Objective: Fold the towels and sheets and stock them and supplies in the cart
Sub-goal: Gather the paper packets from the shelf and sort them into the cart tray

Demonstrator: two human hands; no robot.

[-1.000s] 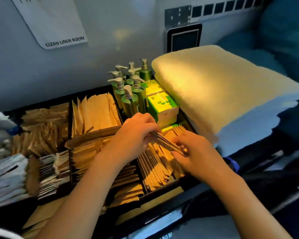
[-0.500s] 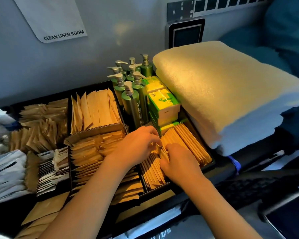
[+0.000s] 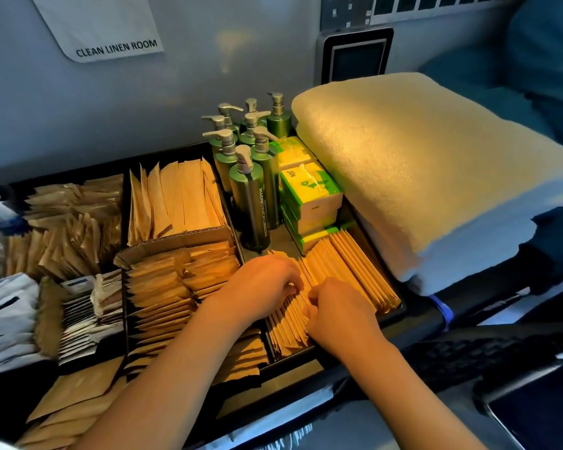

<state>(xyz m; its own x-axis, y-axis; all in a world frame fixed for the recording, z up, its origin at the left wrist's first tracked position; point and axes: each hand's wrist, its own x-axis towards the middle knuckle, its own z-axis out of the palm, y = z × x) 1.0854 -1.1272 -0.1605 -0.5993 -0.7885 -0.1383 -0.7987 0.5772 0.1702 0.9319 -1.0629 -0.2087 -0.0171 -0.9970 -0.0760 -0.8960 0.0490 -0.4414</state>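
On the cart's right end: folded towels (image 3: 420, 177), stacked.
Tray (image 3: 400, 308): black, divided, just left of the towels.
Pump bottles (image 3: 251, 203): green, at the tray's back.
Kraft packets (image 3: 342, 271): upright in the near-right compartment.
Left hand (image 3: 264, 284): fingers curled into the packets.
Right hand (image 3: 338, 310): fingers curled, pinching packet edges.

A row of flat tan paper packets (image 3: 345, 271) stands on edge in the right front compartment of a black divided cart tray (image 3: 400, 305). The left hand (image 3: 260, 284) and right hand (image 3: 335, 310) meet in the middle of the row, fingers curled into the packets; which packets they pinch cannot be told. Just beyond the hands stand green pump bottles (image 3: 251, 203) and stacked green-and-yellow boxes (image 3: 312, 196). To the right of the hands lies a thick stack of folded towels (image 3: 429, 177).
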